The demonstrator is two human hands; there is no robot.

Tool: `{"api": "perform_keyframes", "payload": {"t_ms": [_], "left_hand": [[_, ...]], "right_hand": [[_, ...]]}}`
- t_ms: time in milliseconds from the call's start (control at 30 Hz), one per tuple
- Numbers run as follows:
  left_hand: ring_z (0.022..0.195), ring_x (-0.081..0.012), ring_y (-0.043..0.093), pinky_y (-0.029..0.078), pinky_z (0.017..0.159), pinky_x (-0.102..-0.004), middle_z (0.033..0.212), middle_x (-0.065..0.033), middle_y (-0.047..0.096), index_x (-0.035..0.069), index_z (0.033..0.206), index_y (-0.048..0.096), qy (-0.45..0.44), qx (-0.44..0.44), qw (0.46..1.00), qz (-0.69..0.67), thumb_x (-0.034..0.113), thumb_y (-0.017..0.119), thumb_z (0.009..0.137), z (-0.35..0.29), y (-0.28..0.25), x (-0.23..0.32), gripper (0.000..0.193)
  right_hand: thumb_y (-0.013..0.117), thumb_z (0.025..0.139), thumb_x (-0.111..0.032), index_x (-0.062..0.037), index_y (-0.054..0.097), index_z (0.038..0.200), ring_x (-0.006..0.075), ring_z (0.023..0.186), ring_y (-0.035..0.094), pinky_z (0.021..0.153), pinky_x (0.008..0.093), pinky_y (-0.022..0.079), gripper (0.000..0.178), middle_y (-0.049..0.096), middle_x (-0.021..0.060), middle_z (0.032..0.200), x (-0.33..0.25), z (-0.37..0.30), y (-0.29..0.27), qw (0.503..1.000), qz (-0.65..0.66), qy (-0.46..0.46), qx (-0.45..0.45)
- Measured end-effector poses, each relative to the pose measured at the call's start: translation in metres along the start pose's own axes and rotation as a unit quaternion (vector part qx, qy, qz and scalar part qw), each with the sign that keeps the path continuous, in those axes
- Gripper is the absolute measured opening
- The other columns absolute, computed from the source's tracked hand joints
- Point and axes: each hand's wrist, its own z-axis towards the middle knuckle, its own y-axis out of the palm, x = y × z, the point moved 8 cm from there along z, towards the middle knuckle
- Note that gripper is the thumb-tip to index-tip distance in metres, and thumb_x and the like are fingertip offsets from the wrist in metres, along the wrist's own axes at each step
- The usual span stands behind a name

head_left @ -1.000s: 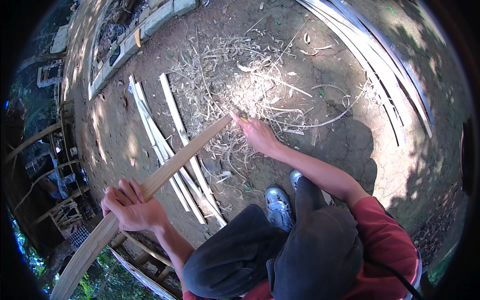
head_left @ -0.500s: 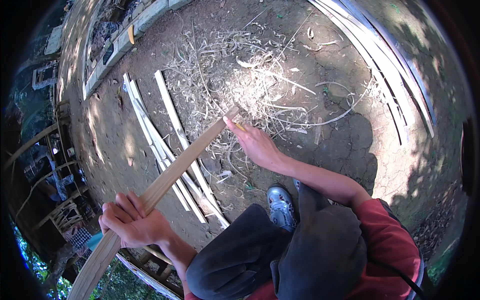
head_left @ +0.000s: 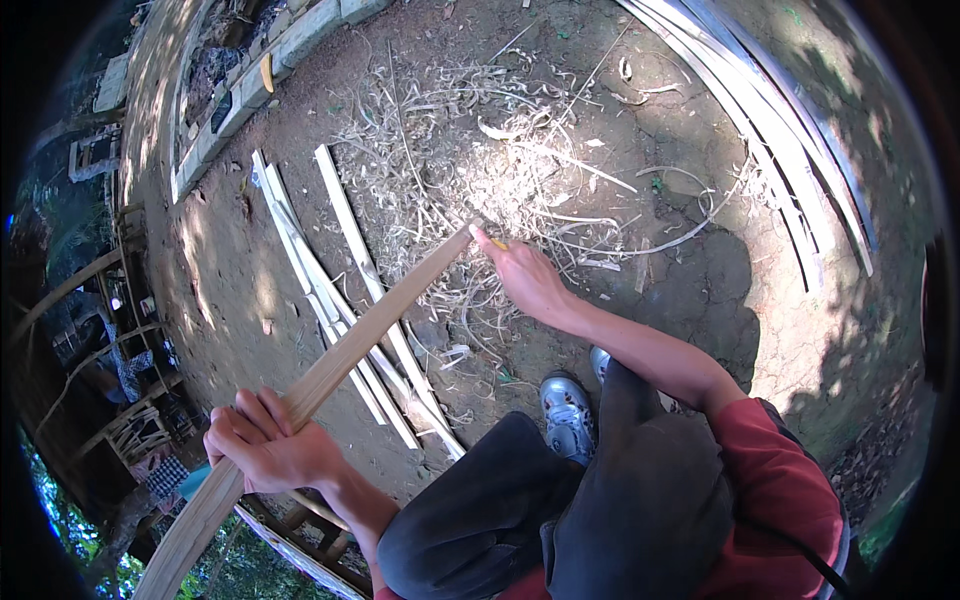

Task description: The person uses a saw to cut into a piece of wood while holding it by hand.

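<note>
A long, flat wooden strip [head_left: 370, 325] slants from the lower left up to the middle of the view. My left hand [head_left: 265, 440] is wrapped round its near part, fingers closed over the top. At the far end, my right hand [head_left: 530, 280] is closed, with its thumb or a finger touching the strip's tip. A small yellow piece [head_left: 500, 244] shows between the right fingers; it looks like part of a tool's handle, the rest hidden by the hand. Curly wood shavings [head_left: 450, 130] lie heaped on the ground just past that tip.
Several pale wooden strips [head_left: 345, 215] rest on the soil left of the shavings. More long strips [head_left: 790, 130] lie at the far right. My bent knees [head_left: 460, 500] and a shoe [head_left: 568, 415] are close below. A block kerb [head_left: 240, 110] runs along the far left.
My right hand has slid slightly farther along the strip, away from me, to its very tip. My left hand keeps its hold in nearly the same place.
</note>
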Motion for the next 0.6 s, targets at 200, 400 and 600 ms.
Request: {"api": "perform_keyframes", "payload": {"t_ms": [200,400,600], "left_hand": [[0.045,-0.0023,0.021,0.021,0.036,-0.0192,0.053,0.0062,0.020,0.013,0.072,0.040,-0.019,-0.018,1.000,-0.007,0.006,0.047,0.099,0.000,0.002,0.000,0.029],[0.047,-0.0032,0.022,0.020,0.037,-0.0190,0.056,0.0048,0.021,0.014,0.075,0.037,-0.005,-0.043,0.999,-0.002,0.006,0.048,0.098,0.002,-0.008,-0.003,0.027],[0.049,-0.0041,0.022,0.020,0.037,-0.0196,0.059,0.0043,0.021,0.015,0.074,0.033,-0.026,-0.019,0.999,-0.005,0.004,0.049,0.096,-0.003,0.001,-0.001,0.030]], "right_hand": [[0.048,0.087,0.010,-0.0155,0.032,0.154,0.0310,0.070,0.062,0.061,0.0444,0.056,0.074,0.056,0.0213,0.088,-0.025,-0.012,-0.008,0.997,0.000,-0.072,0.021],[0.046,0.085,0.015,-0.0096,0.032,0.153,0.0276,0.064,0.062,0.057,0.0387,0.059,0.074,0.058,0.0242,0.086,-0.040,-0.017,-0.020,0.990,0.001,-0.121,0.071],[0.047,0.083,0.014,-0.0143,0.028,0.155,0.0317,0.066,0.065,0.061,0.0425,0.059,0.080,0.058,0.0248,0.090,0.005,-0.007,-0.011,0.997,-0.050,-0.047,0.043]]}}
